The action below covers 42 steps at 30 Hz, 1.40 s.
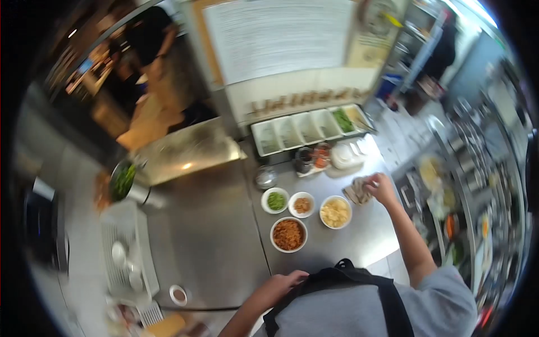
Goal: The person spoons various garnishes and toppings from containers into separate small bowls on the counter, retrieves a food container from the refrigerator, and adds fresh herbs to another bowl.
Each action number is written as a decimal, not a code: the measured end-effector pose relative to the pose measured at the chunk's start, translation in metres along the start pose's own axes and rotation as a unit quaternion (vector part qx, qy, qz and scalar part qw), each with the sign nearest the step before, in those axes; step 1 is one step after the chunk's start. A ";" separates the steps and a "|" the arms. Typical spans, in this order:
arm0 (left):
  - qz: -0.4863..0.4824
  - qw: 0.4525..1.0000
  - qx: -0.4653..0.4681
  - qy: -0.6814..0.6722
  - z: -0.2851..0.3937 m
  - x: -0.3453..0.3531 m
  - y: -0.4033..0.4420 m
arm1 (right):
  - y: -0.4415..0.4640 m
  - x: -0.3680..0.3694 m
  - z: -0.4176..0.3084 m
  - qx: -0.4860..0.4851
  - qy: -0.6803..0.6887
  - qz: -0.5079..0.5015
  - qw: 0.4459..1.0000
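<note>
Cloth (356, 192), right grip (379, 187) curled, holding it

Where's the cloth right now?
In the head view, the cloth is on the right side of the counter, at the right hand, just beyond and right of the bowl of yellow pieces.

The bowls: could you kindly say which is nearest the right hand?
The bowl of yellow food; the green-filled bowl and two brown-filled bowls sit farther left.

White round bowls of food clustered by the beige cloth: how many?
4: green-filled bowl, back left; brown-filled bowl, back middle; yellow-filled bowl, right; orange-brown-filled bowl, front. None appears hidden.
</note>
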<state>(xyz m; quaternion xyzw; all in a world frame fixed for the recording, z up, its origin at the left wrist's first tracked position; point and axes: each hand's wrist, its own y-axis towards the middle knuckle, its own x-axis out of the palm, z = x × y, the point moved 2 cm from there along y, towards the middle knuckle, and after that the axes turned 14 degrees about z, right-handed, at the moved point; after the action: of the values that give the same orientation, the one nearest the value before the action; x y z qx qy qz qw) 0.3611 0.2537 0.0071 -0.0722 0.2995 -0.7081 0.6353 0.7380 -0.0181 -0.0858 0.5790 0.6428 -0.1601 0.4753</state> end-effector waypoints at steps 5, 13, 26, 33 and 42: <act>0.506 0.844 0.020 0.176 -0.050 -0.189 -0.074 | -0.021 0.003 -0.004 -0.018 -0.085 -0.139 0.986; 0.735 0.510 -0.291 0.339 -0.401 -0.441 -0.232 | 0.074 -0.003 -0.048 0.057 -0.072 -0.056 0.994; 0.572 0.744 -0.303 0.168 -0.429 -0.410 -0.224 | 0.254 0.111 -0.076 0.012 -0.345 -0.194 0.918; 0.574 0.659 -0.362 0.324 -0.413 -0.400 -0.226 | 0.258 0.130 -0.065 0.152 -0.251 -0.274 0.916; 0.712 0.537 -0.232 0.389 -0.248 -0.395 -0.209 | 0.266 0.142 -0.038 0.280 0.000 -0.376 0.883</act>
<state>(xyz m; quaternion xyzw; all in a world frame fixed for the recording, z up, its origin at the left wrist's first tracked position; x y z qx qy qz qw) 0.1346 0.7114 0.0235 0.3024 0.6233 0.1132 0.7122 0.9780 0.1689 -0.0879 0.4025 0.7408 -0.5004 0.1970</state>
